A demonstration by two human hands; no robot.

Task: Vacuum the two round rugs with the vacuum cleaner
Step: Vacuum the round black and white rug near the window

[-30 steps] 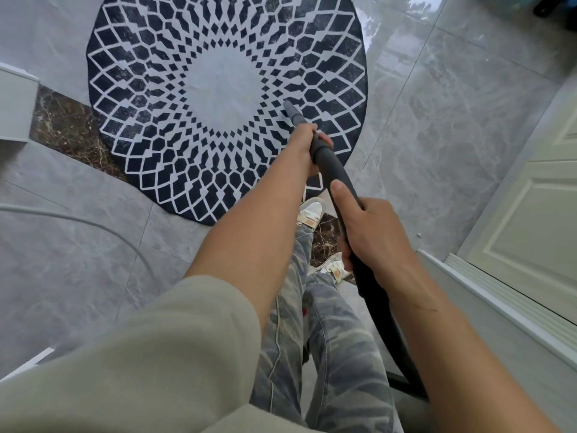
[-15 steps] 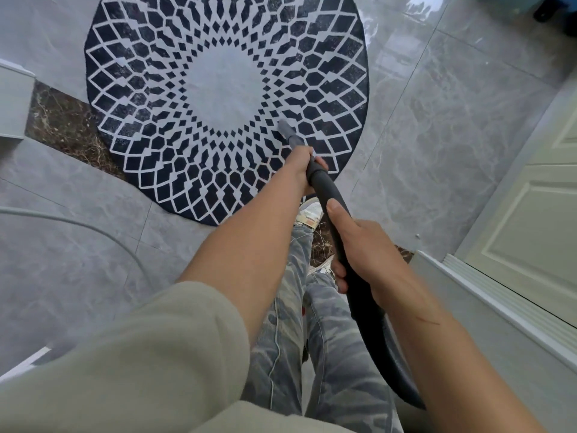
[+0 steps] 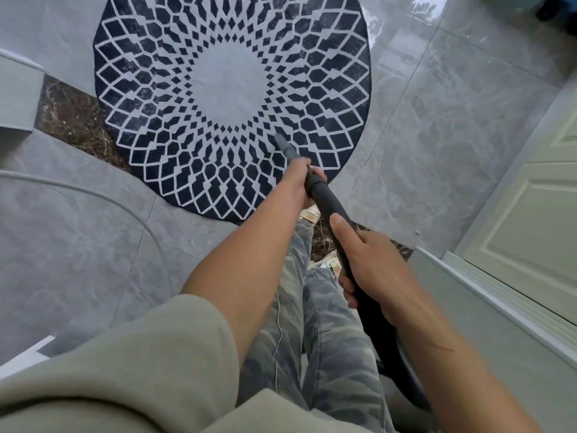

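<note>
One round rug (image 3: pixel 231 85), dark blue with a white diamond pattern and a pale centre, lies on the grey tiled floor ahead of me. The dark vacuum cleaner tube (image 3: pixel 324 200) runs from my lower right up to the rug, and its narrow grey nozzle tip (image 3: pixel 282 143) touches the rug just below the pale centre. My left hand (image 3: pixel 299 182) grips the tube near the nozzle. My right hand (image 3: pixel 371 270) grips the tube lower down, thumb lying along it. A second rug is not in view.
A white panelled door (image 3: pixel 537 220) and its threshold (image 3: pixel 487 292) stand at the right. A pale cable or hose (image 3: pixel 93 195) curves over the floor at left. A white furniture corner (image 3: pixel 17 92) sits at far left. My legs and shoes (image 3: pixel 310 214) are below the rug.
The nozzle tip has slid back toward me across the rug's patterned ring, and both hands have drawn the tube down and nearer with it.
</note>
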